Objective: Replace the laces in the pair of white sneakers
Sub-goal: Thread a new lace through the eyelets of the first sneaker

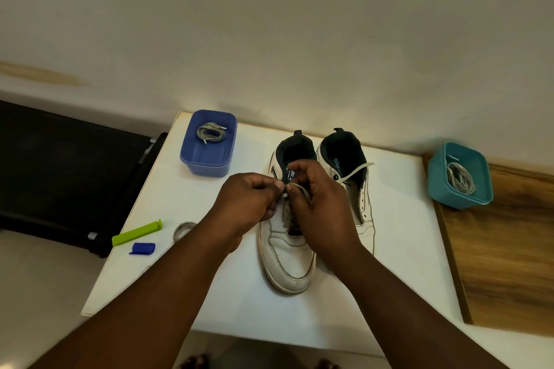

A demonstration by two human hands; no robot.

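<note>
Sneakers point(287, 255) at frame centre: white, scuffed, dark-lined; left hand point(248, 204) and right hand point(317, 207) both pinch the pale lace point(295, 187).

Prob. a home: small white table point(398, 249) (plain wall point(269, 24)), tiled floor point(45, 278).

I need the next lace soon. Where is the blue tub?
In the head view the blue tub sits at the table's far left corner, left of the sneakers, a coiled grey lace inside.

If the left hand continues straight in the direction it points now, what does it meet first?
The left hand points rightward, so it would likely first meet the right hand, which almost touches it over the left sneaker; depth is uncertain.
</note>
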